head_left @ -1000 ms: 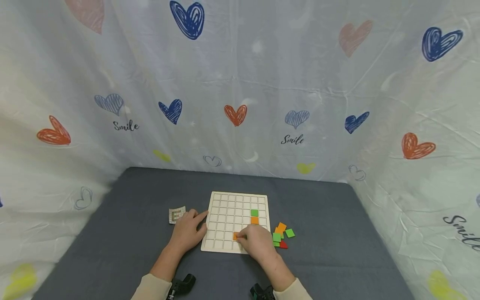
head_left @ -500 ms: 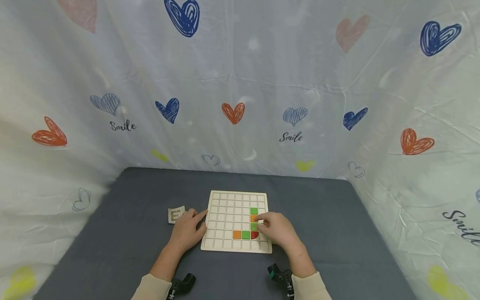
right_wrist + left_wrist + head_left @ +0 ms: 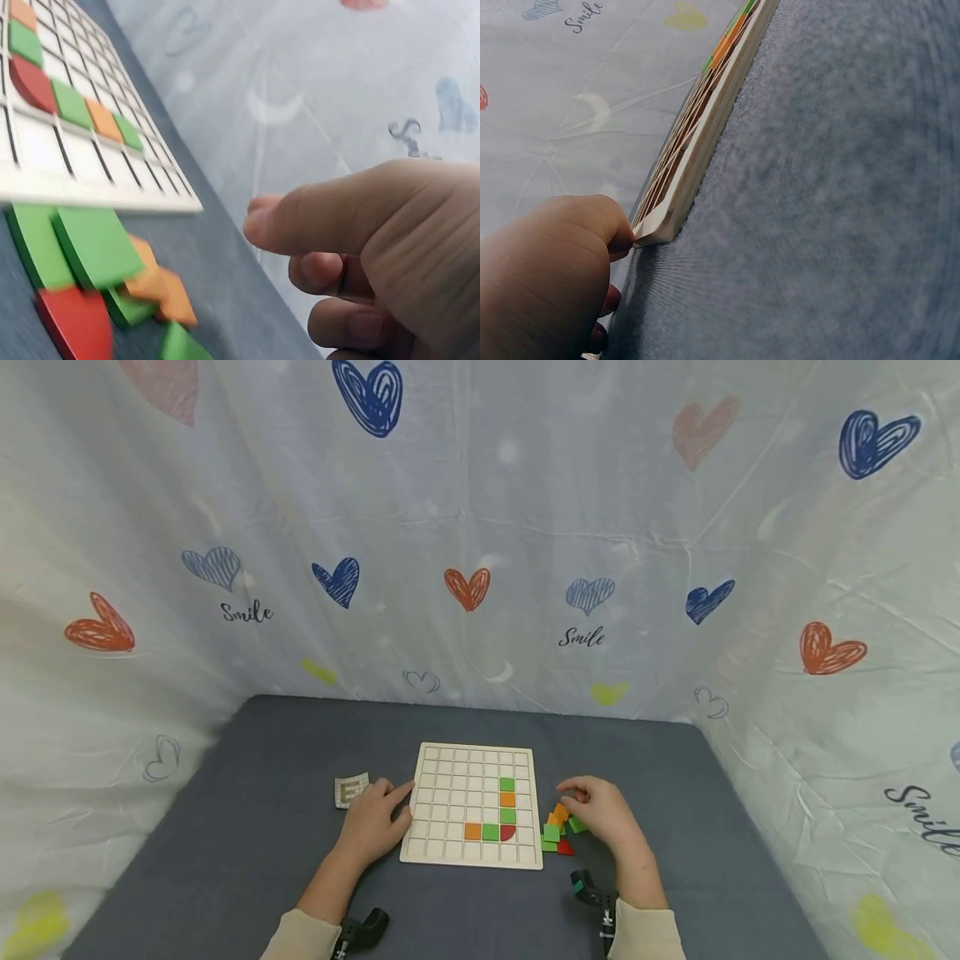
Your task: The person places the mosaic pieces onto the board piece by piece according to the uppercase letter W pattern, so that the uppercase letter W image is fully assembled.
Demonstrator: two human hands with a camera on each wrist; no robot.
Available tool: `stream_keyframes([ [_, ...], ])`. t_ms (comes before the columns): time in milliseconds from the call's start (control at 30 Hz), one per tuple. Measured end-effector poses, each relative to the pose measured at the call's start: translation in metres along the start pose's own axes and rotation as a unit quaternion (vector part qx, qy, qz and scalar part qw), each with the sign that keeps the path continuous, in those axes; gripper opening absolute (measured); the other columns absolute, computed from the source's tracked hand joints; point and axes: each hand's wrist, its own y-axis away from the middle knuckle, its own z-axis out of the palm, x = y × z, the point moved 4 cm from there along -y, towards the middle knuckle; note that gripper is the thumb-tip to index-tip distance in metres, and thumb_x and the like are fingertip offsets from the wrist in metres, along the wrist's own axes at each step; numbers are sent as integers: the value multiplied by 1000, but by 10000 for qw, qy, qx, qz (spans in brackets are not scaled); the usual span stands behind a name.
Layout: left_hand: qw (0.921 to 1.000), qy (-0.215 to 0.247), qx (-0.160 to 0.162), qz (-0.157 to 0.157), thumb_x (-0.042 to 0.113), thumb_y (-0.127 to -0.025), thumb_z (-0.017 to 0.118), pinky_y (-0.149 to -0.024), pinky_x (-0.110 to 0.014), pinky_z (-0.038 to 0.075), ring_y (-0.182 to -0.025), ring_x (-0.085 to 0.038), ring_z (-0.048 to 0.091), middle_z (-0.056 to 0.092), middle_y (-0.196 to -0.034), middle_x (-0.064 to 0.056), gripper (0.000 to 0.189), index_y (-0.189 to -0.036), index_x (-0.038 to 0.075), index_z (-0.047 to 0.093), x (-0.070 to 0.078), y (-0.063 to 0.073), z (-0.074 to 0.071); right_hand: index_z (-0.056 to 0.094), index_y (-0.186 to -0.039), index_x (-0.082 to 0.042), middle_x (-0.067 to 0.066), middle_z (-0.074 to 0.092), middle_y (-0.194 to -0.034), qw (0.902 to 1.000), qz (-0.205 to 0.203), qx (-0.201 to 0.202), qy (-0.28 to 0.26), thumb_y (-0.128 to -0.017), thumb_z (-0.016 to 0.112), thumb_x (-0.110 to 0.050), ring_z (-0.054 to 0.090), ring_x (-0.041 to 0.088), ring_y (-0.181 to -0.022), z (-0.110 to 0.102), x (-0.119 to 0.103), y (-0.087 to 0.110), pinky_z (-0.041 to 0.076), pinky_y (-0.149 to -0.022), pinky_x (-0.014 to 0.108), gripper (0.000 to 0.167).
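Note:
A pale wooden grid board (image 3: 450, 810) lies on the table. It bears a column of green, orange and green square tiles above a red round-edged tile (image 3: 507, 832), with a green tile (image 3: 491, 832) and an orange tile (image 3: 472, 832) left of that. My left hand (image 3: 373, 823) rests at the board's left edge, touching it; the left wrist view shows the thumb against a corner. My right hand (image 3: 602, 810) hovers beside a loose pile of green, orange and red tiles (image 3: 97, 247), fingers loosely bent. Nothing shows between its thumb and fingers.
A small card (image 3: 351, 789) with a printed pattern lies left of the board, partly behind my left hand. Dark grey cloth (image 3: 480, 902) covers the table. A white curtain (image 3: 517, 527) with printed hearts hangs around its back and sides.
My right hand has moved off the board, rightward to the loose tiles. The red and green tiles in the lower row, hidden under it a second ago, now show. My left hand stays put.

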Motion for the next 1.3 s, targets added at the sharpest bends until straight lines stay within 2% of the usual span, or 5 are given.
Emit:
stream_keyframes([
  [300,10000,-41,20,20,17,-94,67,-61,-33,30,-63,-13,29,41,-81,1,43,-136,10,69,0,-1,-1,77,-107,-4,3,47,-70,9989,249,-180,351,-90,69,-3,37,17,-57,-16,20,6,33,-57,33,19],
  [633,10000,-45,56,30,16,-94,67,-62,-33,30,-64,-13,29,41,-80,1,42,-136,10,69,1,1,-1,76,-105,-7,2,44,-64,9947,540,-874,-13,-77,68,8,35,16,-56,-5,34,9,29,-56,32,33],
  [1000,10000,-31,41,0,16,-94,68,-62,-33,29,-64,-13,28,40,-80,1,42,-136,10,69,1,1,-1,76,-105,-7,4,53,-77,9973,507,-502,172,-83,74,-3,46,20,-66,-15,36,9,37,-61,35,23],
  [1133,10000,-29,37,-3,16,-94,68,-62,-33,30,-64,-13,28,40,-81,1,42,-136,10,69,1,2,-1,75,-110,-5,3,62,-90,9982,407,-278,343,-85,72,-5,54,20,-79,-26,28,11,45,-68,39,25],
  [1300,10000,0,61,14,16,-93,68,-62,-33,30,-64,-13,28,40,-81,2,42,-136,10,70,1,1,-1,74,-119,-3,4,68,-99,9978,198,-34,625,-89,70,-9,53,18,-72,-33,9,11,44,-65,38,30],
])
